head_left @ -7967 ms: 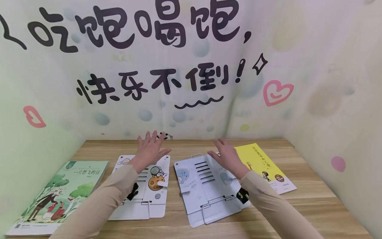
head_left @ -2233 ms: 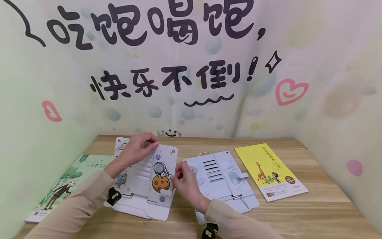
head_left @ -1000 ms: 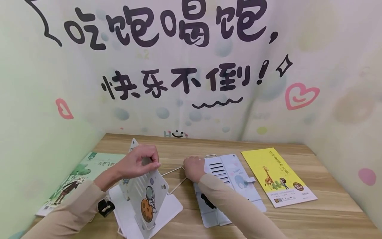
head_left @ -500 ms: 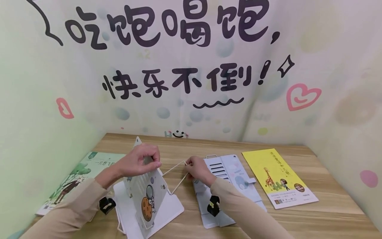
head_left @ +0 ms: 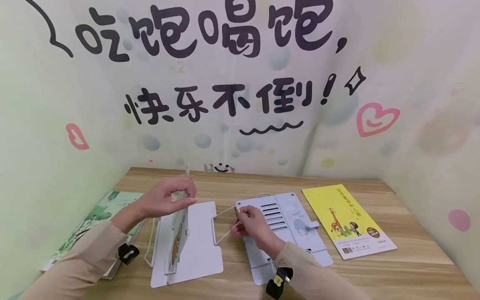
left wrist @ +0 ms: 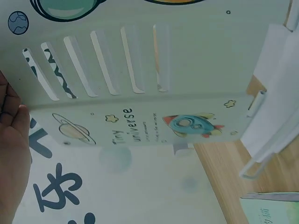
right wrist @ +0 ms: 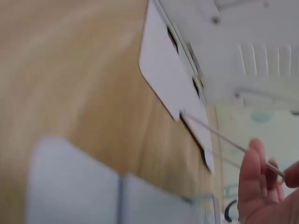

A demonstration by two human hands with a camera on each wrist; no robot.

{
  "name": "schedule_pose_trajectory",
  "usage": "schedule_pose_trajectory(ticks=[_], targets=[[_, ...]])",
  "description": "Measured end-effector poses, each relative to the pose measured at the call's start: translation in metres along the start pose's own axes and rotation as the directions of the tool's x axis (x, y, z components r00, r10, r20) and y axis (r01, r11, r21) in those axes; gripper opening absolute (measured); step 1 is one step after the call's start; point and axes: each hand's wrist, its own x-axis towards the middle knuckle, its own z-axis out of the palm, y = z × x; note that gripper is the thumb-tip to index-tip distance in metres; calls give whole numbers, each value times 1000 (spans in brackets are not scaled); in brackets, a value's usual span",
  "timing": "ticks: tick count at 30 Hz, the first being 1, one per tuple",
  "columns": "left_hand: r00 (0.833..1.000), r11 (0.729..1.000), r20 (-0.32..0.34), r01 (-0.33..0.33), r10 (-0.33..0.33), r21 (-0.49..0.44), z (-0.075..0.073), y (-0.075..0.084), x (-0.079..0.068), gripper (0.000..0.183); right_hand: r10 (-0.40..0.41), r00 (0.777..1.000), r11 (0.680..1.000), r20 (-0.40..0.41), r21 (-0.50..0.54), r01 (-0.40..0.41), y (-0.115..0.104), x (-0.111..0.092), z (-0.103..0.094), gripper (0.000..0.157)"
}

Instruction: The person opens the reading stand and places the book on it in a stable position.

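Note:
A white folding book stand with space cartoons stands on the left of the table. Its panel (head_left: pixel 182 229) is raised and seen nearly edge-on in the head view, above a flat white base plate (head_left: pixel 202 254). My left hand (head_left: pixel 163 199) holds the panel's top edge between thumb and fingers. The left wrist view shows the slotted panel (left wrist: pixel 201 60) with a planet and rocket. From the base a wire support (head_left: pixel 225 211) reaches right, its end pinched by my right hand (head_left: pixel 256 227). The right wrist view shows that wire (right wrist: pixel 219 135) between thumb and fingers.
Beneath my right hand lies a second, pale blue book stand (head_left: pixel 296 233), folded flat. A yellow book (head_left: pixel 348 221) lies to its right. At the far left a green book (head_left: pixel 108 204) is partly covered by my left arm. Printed cloth walls (head_left: pixel 240 150) enclose the table.
At first the space stand lay flat under my open left hand. Its panel has since been lifted and turned nearly upright. The wire support swung out to the right, held by my right hand.

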Motion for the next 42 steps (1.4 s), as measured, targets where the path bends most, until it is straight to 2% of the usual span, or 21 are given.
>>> schedule_pose_trajectory(ticks=[5, 8, 11, 19, 24, 26, 28, 33, 37, 42], targets=[[1000, 999, -12, 23, -22, 34, -4, 4, -6, 26, -126, 991, 992, -49, 23, 128, 3, -18, 24, 21], [998, 998, -21, 53, -52, 46, -6, 7, -9, 26, -198, 980, 980, -23, 3, 198, 3, -21, 37, 23], [997, 997, -20, 74, -74, 34, -7, 9, -12, 24, -253, 967, 967, 39, -18, 253, 3, -20, 47, 21], [999, 999, -13, 39, -38, 12, -6, 7, -10, 27, -292, 948, 945, 124, -115, 306, 3, -18, 52, 20], [999, 999, -3, 48, -48, 16, -7, 8, -10, 29, -261, 935, 922, 239, -225, 314, 12, -17, 50, 9], [999, 999, -2, 48, -48, 18, -7, 8, -11, 28, -237, 928, 896, 289, -303, 324, 16, -16, 50, 4], [999, 999, -4, 44, -44, 23, -8, 8, -12, 29, -221, 917, 856, 332, -385, 345, 19, -14, 50, 8], [1000, 1000, -16, 26, -26, 18, -10, 7, -14, 32, -204, 904, 740, 377, -545, 394, 21, -9, 54, 11], [999, 999, -14, 33, -33, 15, -10, 8, -15, 33, -194, 909, 698, 369, -600, 392, 20, -7, 57, 10], [999, 999, -9, 44, -44, 25, -10, 10, -14, 32, -186, 912, 671, 367, -630, 390, 19, -7, 59, 11]])
